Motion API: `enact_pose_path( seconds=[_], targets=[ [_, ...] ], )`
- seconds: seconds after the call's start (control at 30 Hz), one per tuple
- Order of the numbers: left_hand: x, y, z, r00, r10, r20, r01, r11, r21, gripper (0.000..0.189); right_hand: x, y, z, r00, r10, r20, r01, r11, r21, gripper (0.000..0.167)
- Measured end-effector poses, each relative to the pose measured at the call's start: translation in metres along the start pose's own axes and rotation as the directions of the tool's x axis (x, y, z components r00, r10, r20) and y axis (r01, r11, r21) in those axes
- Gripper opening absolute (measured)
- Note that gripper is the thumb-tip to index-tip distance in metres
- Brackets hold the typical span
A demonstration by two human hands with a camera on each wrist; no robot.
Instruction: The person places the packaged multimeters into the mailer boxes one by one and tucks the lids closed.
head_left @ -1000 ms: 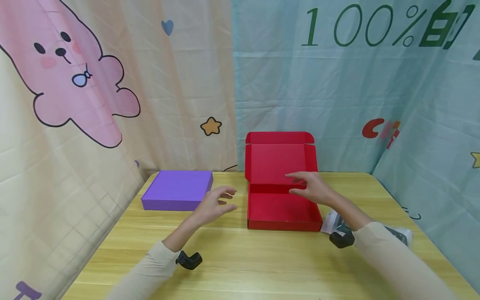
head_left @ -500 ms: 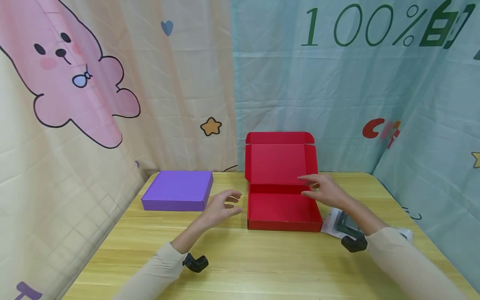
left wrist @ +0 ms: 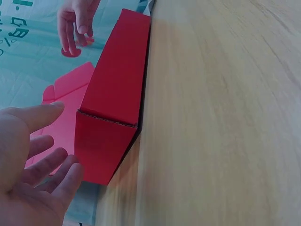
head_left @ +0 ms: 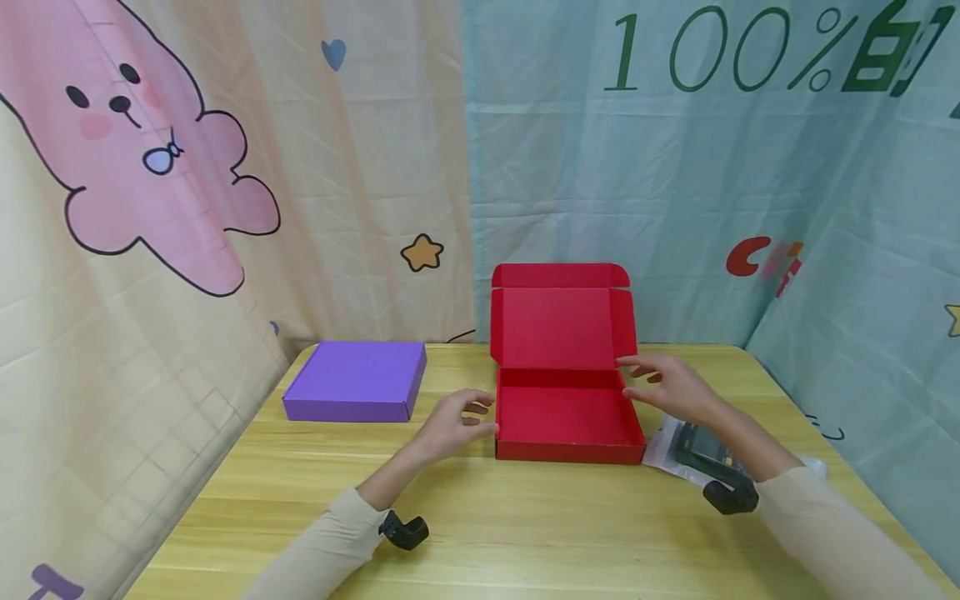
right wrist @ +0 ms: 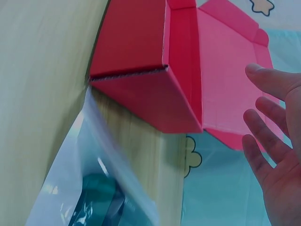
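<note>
A red cardboard box [head_left: 570, 450] stands on the table with its lid [head_left: 555, 327] raised at the back; its inside shows no contents. My left hand [head_left: 453, 425] is just left of the box, fingers relaxed and slightly bent, holding nothing. On the other side my right hand [head_left: 671, 387] hovers by the box's right wall, thumb and fingers apart around nothing. The left wrist view has the left fingers [left wrist: 56, 172] close beside the box's side wall [left wrist: 103, 146]. In the right wrist view, the right hand [right wrist: 282, 141] overlaps the raised lid.
A closed purple box [head_left: 352, 379] lies at the back left of the wooden table [head_left: 525, 533]. A clear plastic bag with a dark item inside [head_left: 705, 454] lies right of the red box, partly under my right forearm. Printed curtains [head_left: 360, 167] hang behind the table.
Both hands have moved rightward and slightly toward me: the left up to the box's left side, the right from over the box to its right side. The boxes have stayed put.
</note>
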State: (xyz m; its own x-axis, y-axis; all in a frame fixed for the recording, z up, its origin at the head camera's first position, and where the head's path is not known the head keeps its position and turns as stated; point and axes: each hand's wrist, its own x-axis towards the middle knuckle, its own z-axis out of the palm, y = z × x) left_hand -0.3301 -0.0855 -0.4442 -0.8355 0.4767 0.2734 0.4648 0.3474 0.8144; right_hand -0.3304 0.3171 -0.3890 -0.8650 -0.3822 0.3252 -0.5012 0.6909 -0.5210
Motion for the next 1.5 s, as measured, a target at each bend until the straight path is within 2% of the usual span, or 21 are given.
enact_pose_path(
  seconds=[0.2, 0.57, 0.8, 1.0, 1.23, 1.5],
  targets=[
    [-0.001, -0.002, 0.005, 1.000, -0.006, 0.020, 0.006, 1.000, 0.017, 0.045, -0.011, 0.007, -0.005, 1.000, -0.004, -0.010, 0.004, 1.000, -0.015, 0.058],
    [-0.003, -0.005, 0.009, 0.999, -0.007, 0.039, 0.007, 1.000, 0.008, 0.036, -0.039, 0.023, -0.017, 0.999, 0.032, -0.010, -0.033, 0.999, -0.027, 0.056],
    [-0.004, -0.006, 0.010, 0.999, -0.007, 0.045, 0.007, 1.000, 0.001, 0.036, -0.058, 0.030, -0.026, 0.996, 0.093, 0.001, -0.093, 0.995, -0.043, 0.058],
    [-0.005, -0.005, 0.010, 0.999, -0.010, 0.046, 0.010, 1.000, -0.001, 0.036, -0.074, 0.039, -0.031, 0.993, 0.115, 0.015, -0.113, 0.990, -0.079, 0.059],
    [-0.006, -0.003, 0.010, 0.999, -0.017, 0.040, 0.018, 1.000, -0.011, 0.037, -0.087, 0.046, -0.037, 0.983, 0.180, 0.039, -0.175, 0.979, -0.104, 0.064],
    [-0.005, -0.006, 0.012, 0.999, -0.020, 0.027, 0.020, 1.000, 0.008, 0.037, -0.099, 0.054, -0.040, 0.990, 0.137, 0.027, -0.132, 0.982, -0.132, 0.064]
  ],
)
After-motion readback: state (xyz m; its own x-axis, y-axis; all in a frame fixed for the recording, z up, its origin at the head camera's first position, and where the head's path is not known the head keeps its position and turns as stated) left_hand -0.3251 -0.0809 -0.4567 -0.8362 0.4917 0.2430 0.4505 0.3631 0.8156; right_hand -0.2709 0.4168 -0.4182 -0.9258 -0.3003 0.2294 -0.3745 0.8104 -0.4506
